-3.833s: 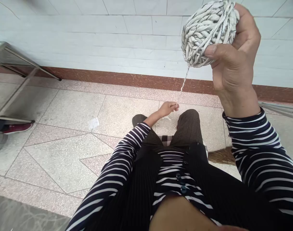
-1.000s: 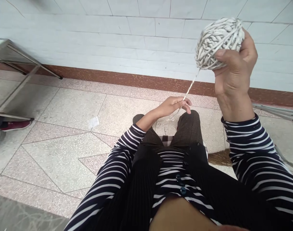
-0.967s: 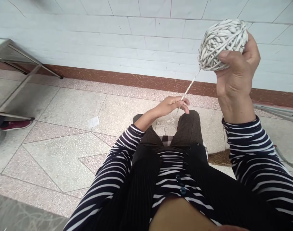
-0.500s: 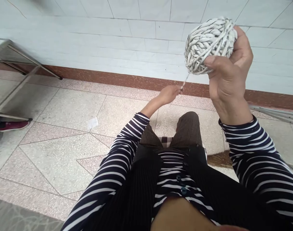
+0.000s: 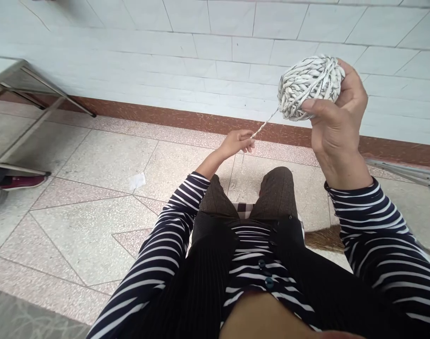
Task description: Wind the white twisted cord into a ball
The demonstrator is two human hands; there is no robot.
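Observation:
My right hand [image 5: 338, 122] is raised on the right, its thumb and fingers closed round a ball of white twisted cord [image 5: 310, 87] flecked with dark strands. From the ball's lower left a single strand of cord [image 5: 266, 125] runs taut, down and left. Its other end is pinched in my left hand [image 5: 238, 142], which is above my knees with the fingers drawn together. A thin loose end hangs just below the left fingers.
A white tiled wall [image 5: 232, 56] with a brown skirting stands ahead. At the left is a metal-legged table [image 5: 41, 94], with a person's red shoe [image 5: 24, 181] beside it. A white scrap [image 5: 137, 181] lies on the floor; a straw broom head [image 5: 324, 238] is right of my legs.
My left hand has moved left and slightly down, and the strand between the hands is longer. My right hand has lowered a little with the ball.

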